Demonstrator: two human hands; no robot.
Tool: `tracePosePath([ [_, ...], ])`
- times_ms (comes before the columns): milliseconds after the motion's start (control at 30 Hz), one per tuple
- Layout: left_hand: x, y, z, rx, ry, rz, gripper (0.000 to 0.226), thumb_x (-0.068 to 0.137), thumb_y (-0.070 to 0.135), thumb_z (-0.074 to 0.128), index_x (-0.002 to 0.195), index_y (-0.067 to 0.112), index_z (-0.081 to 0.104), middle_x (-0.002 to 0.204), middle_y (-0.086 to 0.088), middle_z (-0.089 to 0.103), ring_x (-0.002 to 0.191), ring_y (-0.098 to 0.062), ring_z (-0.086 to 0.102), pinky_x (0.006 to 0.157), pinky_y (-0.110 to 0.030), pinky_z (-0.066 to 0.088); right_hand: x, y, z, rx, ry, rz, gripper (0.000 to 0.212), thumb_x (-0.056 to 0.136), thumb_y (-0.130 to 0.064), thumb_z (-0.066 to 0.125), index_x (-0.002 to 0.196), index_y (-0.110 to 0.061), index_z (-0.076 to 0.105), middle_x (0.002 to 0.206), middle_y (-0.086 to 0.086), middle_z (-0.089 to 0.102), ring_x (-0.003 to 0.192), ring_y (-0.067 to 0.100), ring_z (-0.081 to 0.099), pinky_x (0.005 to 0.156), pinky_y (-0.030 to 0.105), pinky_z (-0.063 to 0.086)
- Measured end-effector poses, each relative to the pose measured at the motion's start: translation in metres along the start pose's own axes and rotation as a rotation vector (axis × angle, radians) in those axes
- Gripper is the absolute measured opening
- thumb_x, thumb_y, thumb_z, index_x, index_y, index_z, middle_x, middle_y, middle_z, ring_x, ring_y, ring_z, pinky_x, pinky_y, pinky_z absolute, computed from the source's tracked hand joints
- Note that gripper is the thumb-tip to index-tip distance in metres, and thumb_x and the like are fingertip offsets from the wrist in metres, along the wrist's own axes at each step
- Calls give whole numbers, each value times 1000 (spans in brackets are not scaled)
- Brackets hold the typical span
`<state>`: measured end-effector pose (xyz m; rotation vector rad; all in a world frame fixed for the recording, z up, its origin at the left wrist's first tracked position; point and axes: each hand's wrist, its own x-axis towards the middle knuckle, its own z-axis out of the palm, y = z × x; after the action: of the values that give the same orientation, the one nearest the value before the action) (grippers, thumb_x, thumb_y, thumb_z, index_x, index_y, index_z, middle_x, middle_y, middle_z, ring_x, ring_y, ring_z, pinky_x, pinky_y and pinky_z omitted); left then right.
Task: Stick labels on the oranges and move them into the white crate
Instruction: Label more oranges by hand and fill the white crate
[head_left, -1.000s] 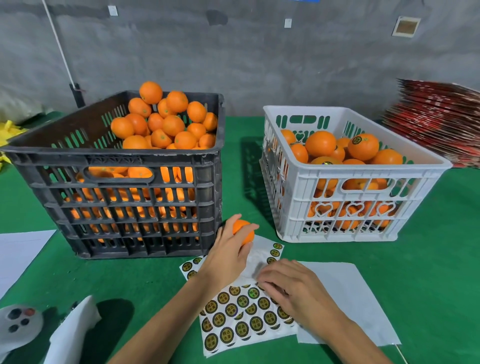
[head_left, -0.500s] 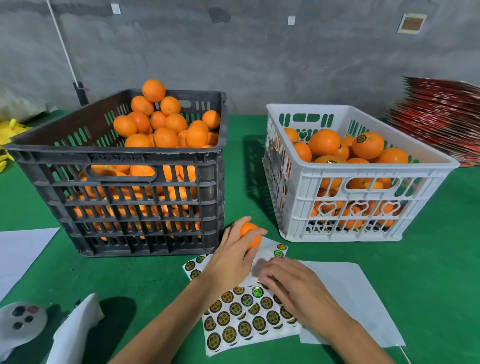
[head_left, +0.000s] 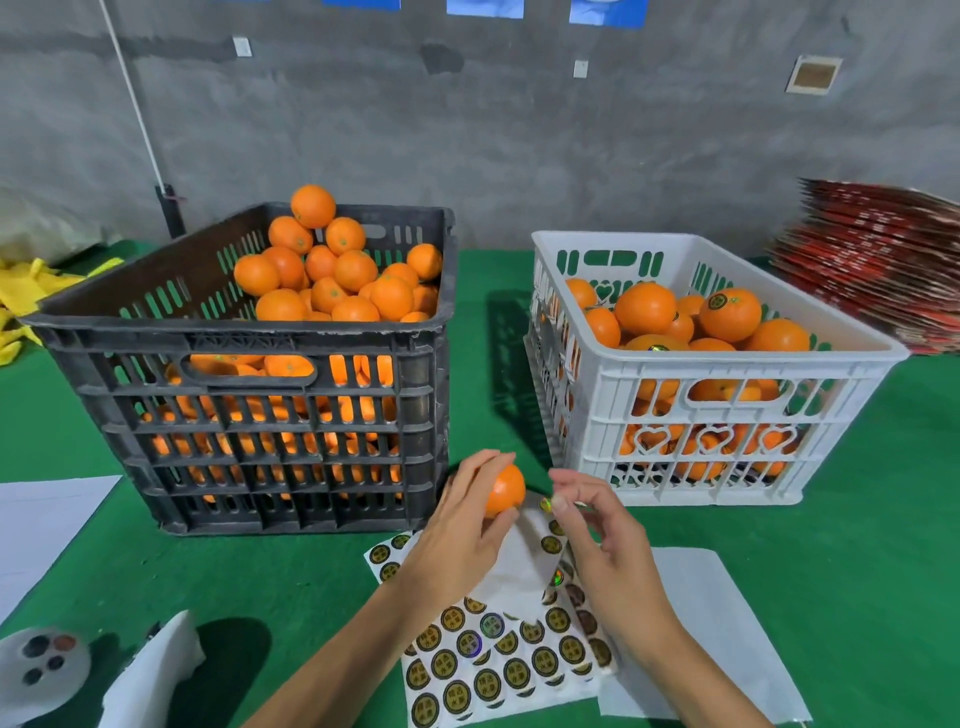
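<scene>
Head view of a labelling station on a green table (head_left: 883, 519). Landmark: the white crate (head_left: 727, 410), partly filled with oranges, one of which (head_left: 730, 314) shows a round label on top. Left of the white crate, with a strip of table between them, stands a black crate (head_left: 260, 415) heaped with oranges (head_left: 332, 270). In front of the white crate's near-left corner, the left hand (head_left: 462, 530) grips a single orange (head_left: 503, 491), fingers curled over its top and thumb beneath, raised above the sticker sheet (head_left: 493, 660). Just right of that orange, the right hand (head_left: 602, 540) pinches a small round label (head_left: 546, 504) between thumb and forefinger; the label lies close to the orange, and contact cannot be told. The sticker sheet, bearing rows of gold-and-black round labels, lies on the table nearer the viewer than the white crate, overlapping a blank white sheet (head_left: 717, 623). Beyond the white crate's right side sits a stack of red flat cartons (head_left: 883, 260)
</scene>
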<state>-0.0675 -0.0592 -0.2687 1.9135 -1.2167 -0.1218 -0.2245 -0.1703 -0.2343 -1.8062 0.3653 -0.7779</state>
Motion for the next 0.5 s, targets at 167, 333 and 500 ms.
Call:
tracePosePath([
  [167, 4, 24, -11, -274, 101, 15, 65, 94, 53, 64, 150, 52, 30, 153, 27, 26, 134, 3, 43, 94, -14, 50, 29, -15, 13, 67, 86, 60, 10, 100, -28, 64, 99, -23, 72, 132, -18, 59, 124, 3, 56, 106, 42, 50],
  [333, 10, 39, -23, -331, 192, 110, 67, 93, 53, 68, 151, 43, 37, 155, 21, 28, 140, -8, 40, 97, -23, 52, 33, -39, 7, 173, 81, 10, 51, 91, -40, 73, 137, -46, 53, 132, -23, 61, 120, 6, 63, 90, 23, 57],
  [500, 33, 84, -37, -319, 205, 243, 61, 97, 39, 64, 152, 41, 37, 156, 16, 29, 142, -10, 38, 96, -16, 49, 47, -75, -13, 279, -50, 91, 40, 85, -64, 71, 124, -59, 62, 125, -18, 68, 114, 6, 68, 86, 25, 59],
])
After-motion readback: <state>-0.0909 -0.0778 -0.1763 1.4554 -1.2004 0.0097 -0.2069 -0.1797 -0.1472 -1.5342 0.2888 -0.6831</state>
